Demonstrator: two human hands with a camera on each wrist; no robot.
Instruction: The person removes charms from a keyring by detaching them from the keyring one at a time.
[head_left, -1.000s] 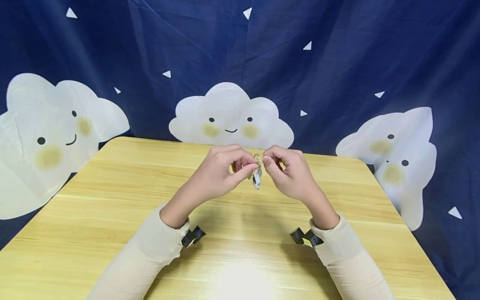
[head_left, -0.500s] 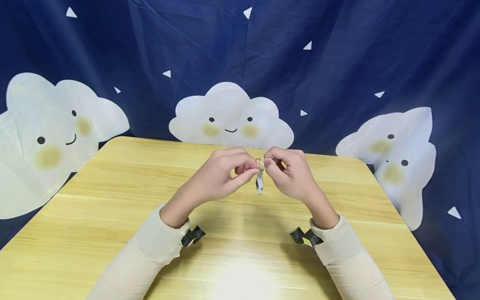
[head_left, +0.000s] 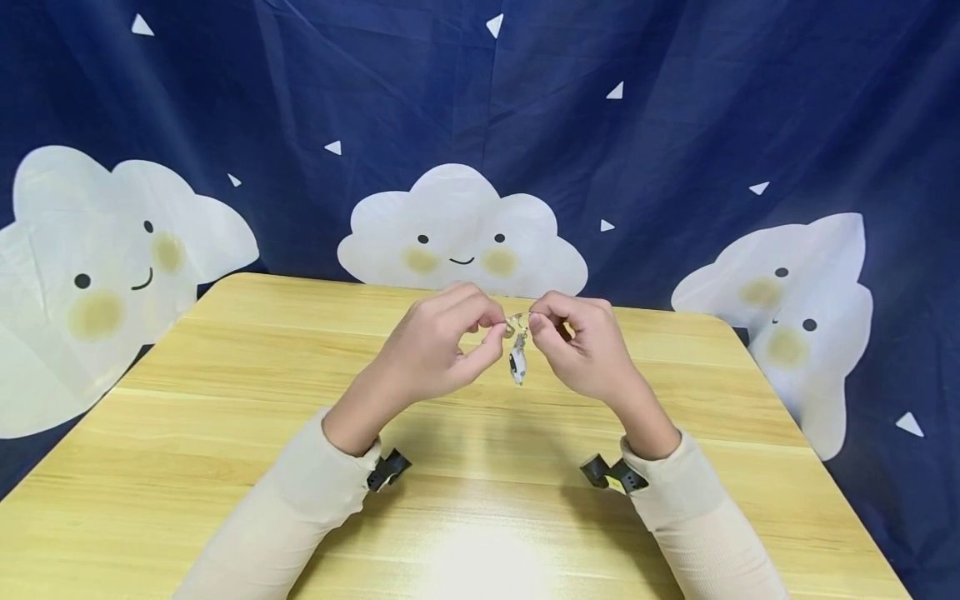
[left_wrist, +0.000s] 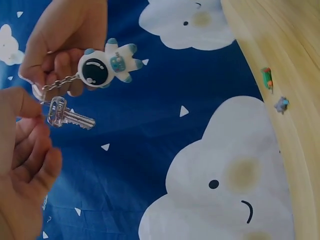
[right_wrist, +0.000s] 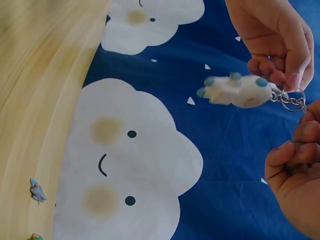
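Note:
My left hand (head_left: 444,342) and my right hand (head_left: 573,342) face each other above the table, a small key ring (right_wrist: 294,100) between them. Thumb and finger of the right hand pinch one side of the ring. The left fingertips pinch at its other side, close to the key's head. A silver key (left_wrist: 75,118) dangles from the ring, its blade pointing down. Beside it, on a short chain (left_wrist: 61,83), hangs a white astronaut charm (head_left: 517,365) with a dark visor and blue hands and feet. In the right wrist view the key cannot be seen.
Beneath the hands is a light wooden table (head_left: 480,450). Two small figures lie on it in the left wrist view, one green and red (left_wrist: 267,78), the other grey-blue (left_wrist: 282,104). Behind the table hangs a dark blue curtain (head_left: 420,83) with white clouds.
The left hand has shifted slightly left and up, away from the chain, widening the gap between the hands. The charm dropped, then rose a little. The right hand has barely moved.

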